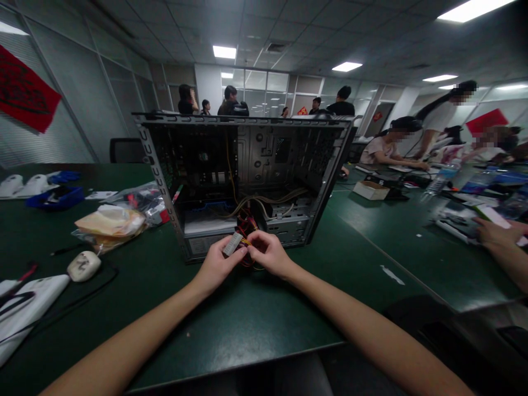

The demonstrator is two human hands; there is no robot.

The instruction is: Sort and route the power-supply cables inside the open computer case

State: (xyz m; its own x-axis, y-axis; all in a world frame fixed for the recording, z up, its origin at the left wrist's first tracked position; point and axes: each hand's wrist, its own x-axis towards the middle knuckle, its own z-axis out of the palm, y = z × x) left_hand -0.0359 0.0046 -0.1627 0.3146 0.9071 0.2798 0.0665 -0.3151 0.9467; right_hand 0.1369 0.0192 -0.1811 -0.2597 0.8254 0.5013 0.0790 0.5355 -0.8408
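An opened computer case stands on the green table with its bare inside facing me. Red, yellow and black power cables hang out of its lower middle. Just in front of the case, my left hand pinches a pale, wide power connector between thumb and fingers. My right hand is closed on the yellow and dark wires beside that connector, its fingertips close to the left thumb. Inside the case, a power supply sits low at the left, partly in shadow.
Plastic bags with parts, a blue tray and a white mouse lie left on the green table. A white box stands at right. Another person's hand reaches in at far right; several people are behind.
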